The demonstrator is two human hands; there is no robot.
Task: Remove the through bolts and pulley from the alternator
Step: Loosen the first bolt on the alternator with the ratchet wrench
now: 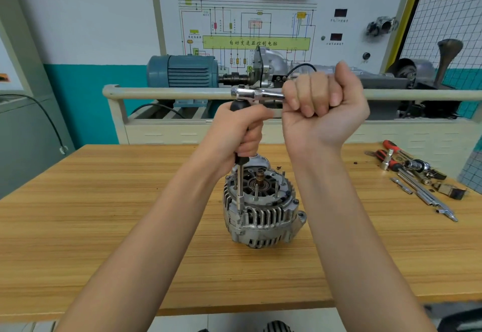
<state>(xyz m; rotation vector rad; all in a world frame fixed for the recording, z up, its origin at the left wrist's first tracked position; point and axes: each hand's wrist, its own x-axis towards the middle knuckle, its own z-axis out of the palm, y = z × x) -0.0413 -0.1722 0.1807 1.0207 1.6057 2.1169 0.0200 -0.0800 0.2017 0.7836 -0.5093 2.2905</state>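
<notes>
above the alternator (262,207), left hand (241,129) grips the upright driver (239,188), right hand (322,99) grips the ratchet (257,94).

A silver finned alternator (262,210) stands on the pale wooden desk (104,227), its open end facing up. The left hand (241,133) wraps its grip round the black handle of a long steel driver (239,188) standing upright on the housing's rim, while the right hand (322,97) clenches the chrome ratchet wrench (254,94) lying level across the driver's top. A scatter of red-handled tools and steel sockets (414,172) lies well apart at the desk's right.
</notes>
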